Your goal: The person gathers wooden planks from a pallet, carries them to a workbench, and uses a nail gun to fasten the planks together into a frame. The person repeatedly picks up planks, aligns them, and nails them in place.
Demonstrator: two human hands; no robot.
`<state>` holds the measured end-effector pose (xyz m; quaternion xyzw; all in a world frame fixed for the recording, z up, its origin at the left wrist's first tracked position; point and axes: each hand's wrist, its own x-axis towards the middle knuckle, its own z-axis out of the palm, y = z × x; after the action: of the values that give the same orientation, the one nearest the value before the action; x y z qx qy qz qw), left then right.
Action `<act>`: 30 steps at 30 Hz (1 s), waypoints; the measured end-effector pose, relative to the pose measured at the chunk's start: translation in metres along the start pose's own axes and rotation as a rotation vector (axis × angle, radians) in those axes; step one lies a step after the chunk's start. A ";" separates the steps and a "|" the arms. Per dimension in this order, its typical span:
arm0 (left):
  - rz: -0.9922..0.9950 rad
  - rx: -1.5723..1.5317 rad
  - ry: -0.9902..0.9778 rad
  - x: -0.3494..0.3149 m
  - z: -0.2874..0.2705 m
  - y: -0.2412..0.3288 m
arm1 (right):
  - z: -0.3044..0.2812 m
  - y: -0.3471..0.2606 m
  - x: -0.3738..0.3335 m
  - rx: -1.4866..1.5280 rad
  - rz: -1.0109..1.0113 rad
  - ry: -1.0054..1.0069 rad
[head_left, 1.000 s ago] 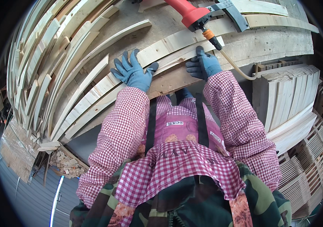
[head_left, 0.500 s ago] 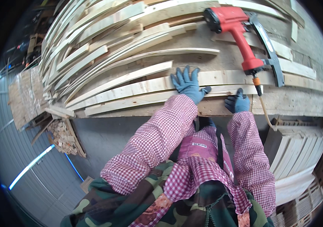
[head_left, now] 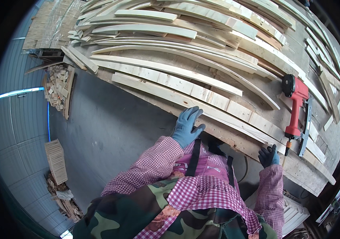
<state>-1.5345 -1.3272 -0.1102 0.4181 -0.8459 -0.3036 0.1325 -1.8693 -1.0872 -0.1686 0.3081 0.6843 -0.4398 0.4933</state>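
Observation:
A long pale wooden strip point(head_left: 158, 92) lies along the near edge of the workbench. My left hand point(head_left: 186, 126), in a blue glove, rests its outstretched fingers on this strip, thumb held apart. At the strip's right end is my right hand point(head_left: 269, 156), gloved too, its dark fingers curled in and the fingertips against the strip's end. A wider strip point(head_left: 207, 95) runs just behind. The red nail gun point(head_left: 295, 105) with a grey magazine lies on the bench beyond my right hand, its hose fitting pointing toward me.
Many loose wooden strips point(head_left: 146, 28) cover the far part of the workbench point(head_left: 225, 133). Stacked boards point(head_left: 295, 213) stand below its right side. On the left floor are a crate of wood offcuts point(head_left: 58, 85) and a slatted stack point(head_left: 56, 161).
The view has swung, so the bench now slants down to the right. My left hand has drawn back to the near strip's edge; my right hand has moved along to its right end.

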 end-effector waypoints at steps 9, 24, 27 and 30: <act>-0.339 -0.435 0.056 -0.030 -0.066 -0.099 | 0.109 -0.042 -0.048 -0.424 -0.722 0.050; -0.702 -0.943 0.356 -0.070 -0.150 -0.215 | 0.250 -0.110 -0.052 -1.821 -0.860 0.505; -0.632 -0.921 0.355 -0.066 -0.137 -0.210 | 0.250 -0.105 -0.077 -1.819 -0.859 0.576; -0.570 -0.810 0.297 -0.048 -0.143 -0.190 | 0.239 -0.098 -0.054 -1.715 -1.107 0.565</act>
<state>-1.3171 -1.4359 -0.1157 0.5857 -0.4852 -0.5680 0.3145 -1.8386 -1.3445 -0.1184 -0.4071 0.9007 0.1145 0.0996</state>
